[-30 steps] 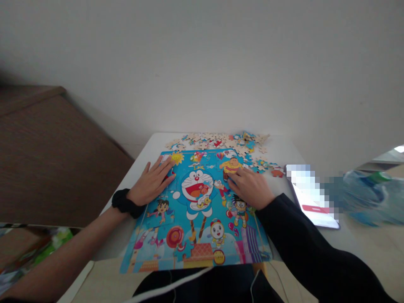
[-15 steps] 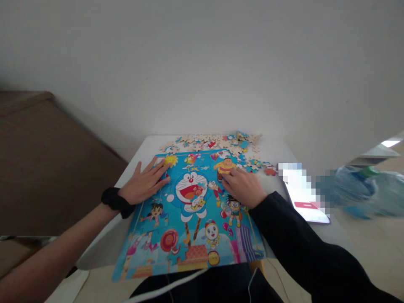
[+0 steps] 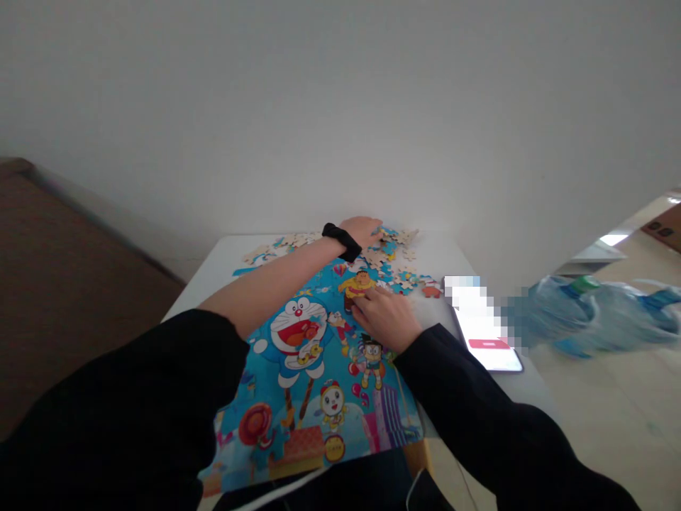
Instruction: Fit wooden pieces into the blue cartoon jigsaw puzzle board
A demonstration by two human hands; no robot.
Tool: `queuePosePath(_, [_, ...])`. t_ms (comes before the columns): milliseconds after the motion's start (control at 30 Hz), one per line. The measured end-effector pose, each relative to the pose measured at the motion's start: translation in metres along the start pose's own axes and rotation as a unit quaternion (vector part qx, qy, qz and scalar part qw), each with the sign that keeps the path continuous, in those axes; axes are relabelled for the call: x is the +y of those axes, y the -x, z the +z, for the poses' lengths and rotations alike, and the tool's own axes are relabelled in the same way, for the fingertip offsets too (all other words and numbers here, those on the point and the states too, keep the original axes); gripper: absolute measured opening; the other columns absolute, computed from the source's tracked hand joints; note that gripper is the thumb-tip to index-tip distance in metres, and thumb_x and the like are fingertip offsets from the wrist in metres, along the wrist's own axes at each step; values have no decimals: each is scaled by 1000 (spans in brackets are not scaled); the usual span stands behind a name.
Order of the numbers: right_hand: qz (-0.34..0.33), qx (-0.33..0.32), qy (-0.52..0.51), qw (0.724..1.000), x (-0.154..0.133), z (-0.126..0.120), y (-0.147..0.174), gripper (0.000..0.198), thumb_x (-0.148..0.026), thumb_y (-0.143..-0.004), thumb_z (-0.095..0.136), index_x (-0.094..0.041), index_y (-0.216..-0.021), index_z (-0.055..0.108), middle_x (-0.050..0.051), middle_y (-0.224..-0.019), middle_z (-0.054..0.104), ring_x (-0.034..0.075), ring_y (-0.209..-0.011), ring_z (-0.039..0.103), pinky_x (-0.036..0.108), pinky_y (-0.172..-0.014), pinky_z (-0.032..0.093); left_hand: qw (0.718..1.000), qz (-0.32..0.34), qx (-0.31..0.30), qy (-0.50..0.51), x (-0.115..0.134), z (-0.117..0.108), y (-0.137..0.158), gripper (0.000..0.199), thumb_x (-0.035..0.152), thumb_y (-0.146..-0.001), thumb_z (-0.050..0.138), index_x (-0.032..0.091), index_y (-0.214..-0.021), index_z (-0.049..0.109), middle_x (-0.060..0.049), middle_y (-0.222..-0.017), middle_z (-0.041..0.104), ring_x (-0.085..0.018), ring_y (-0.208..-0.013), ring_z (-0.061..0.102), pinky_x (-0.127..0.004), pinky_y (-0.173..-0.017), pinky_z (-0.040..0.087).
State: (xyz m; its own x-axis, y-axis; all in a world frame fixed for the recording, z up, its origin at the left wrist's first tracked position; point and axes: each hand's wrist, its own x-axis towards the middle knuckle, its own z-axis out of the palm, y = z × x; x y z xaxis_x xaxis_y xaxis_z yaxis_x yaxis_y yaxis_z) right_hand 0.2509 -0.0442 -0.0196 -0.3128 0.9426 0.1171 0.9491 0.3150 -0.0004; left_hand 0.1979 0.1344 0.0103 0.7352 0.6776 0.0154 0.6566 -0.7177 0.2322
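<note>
A single head-worn view looks forward and down from the near side of the tabletop, close above the puzzle, widely taking in the far wall and floor at right.

I'm in what looks like a home room: a cartoon jigsaw on my small white table, a plain wall, pale floor.
</note>
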Motion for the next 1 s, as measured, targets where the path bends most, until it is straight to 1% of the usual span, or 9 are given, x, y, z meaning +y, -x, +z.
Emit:
queuePosePath(133, [0, 6, -11, 1000, 1, 2, -1, 37, -29, -93, 30, -17, -88, 65, 8, -87, 65, 19, -85, 60, 26, -57, 39, 997, -50, 12, 52, -2, 22, -30, 32, 34, -86, 49, 8, -101, 62, -16, -103, 63, -25, -101, 56, -31, -87, 38])
queuePosePath(333, [4, 8, -22, 1000, 0, 3, -1, 37, -28, -92, 30, -17, -86, 65, 8, -87, 65, 19, -84, 60, 25, -57, 41, 985, -78, 31, 149, -7, 23, -44, 33, 33, -73, 66, 10, -96, 61, -11, -99, 63, -20, -89, 58, -25, -77, 41])
queuePosePath(567, [5, 4, -34, 999, 1, -1, -1, 37, -28, -92, 31, -16, -88, 66, 10, -89, 66, 19, -87, 60, 24, -60, 42, 962, -80, 41, 257, -11, 19, -37, 17, 19, -64, 71, 11, -73, 60, -5, -74, 61, -14, -67, 54, -26, -67, 42])
queuePosePath(733, [47, 32, -83, 995, 4, 1, -1, 36, -34, -91, 34, -20, -90, 66, 7, -90, 68, 19, -85, 61, 26, -60, 42, 931, -77, 69, 349, -7, 2, -8, 16, 21, -70, 67, 12, -74, 55, -2, -69, 56, -9, -59, 50, -23, -61, 43])
queuePosePath(767, [75, 48, -118, 989, 6, 2, -2, 35, -36, -91, 35, -21, -91, 66, 6, -90, 68, 19, -83, 62, 26, -61, 42, 916, -79, 75, 386, -4, -3, 3, 16, 20, -71, 66, 12, -74, 53, -1, -68, 55, -8, -59, 51, -23, -60, 43])
queuePosePath(800, [107, 69, -165, 978, 8, 3, -3, 34, -38, -90, 36, -22, -91, 66, 5, -88, 69, 18, -79, 62, 26, -61, 42, 876, -90, 79, 466, -1, -7, 16, 16, 17, -72, 66, 13, -73, 50, 0, -68, 55, -8, -61, 52, -22, -62, 44])
queuePosePath(867, [171, 124, -279, 937, 12, 6, -5, 33, -42, -88, 39, -21, -91, 65, 4, -80, 69, 15, -71, 62, 26, -61, 43, 771, -109, 94, 620, 6, -14, 48, 17, 14, -73, 65, 14, -73, 48, 1, -72, 55, -8, -66, 56, -22, -66, 45])
queuePosePath(933, [213, 173, -400, 874, 16, 8, -8, 33, -46, -85, 44, -19, -89, 63, 3, -73, 67, 14, -64, 61, 25, -59, 44, 699, -135, 101, 695, 14, -16, 83, 14, 13, -75, 63, 14, -75, 49, 1, -76, 57, -7, -67, 56, -22, -67, 46])
queuePosePath(1000, [222, 192, -521, 801, 17, 10, -10, 35, -50, -80, 50, -18, -91, 58, 3, -73, 66, 13, -62, 61, 25, -56, 46, 650, -161, 93, 736, 21, -13, 115, 8, 14, -79, 59, 15, -78, 52, 1, -80, 59, -8, -69, 57, -23, -70, 47])
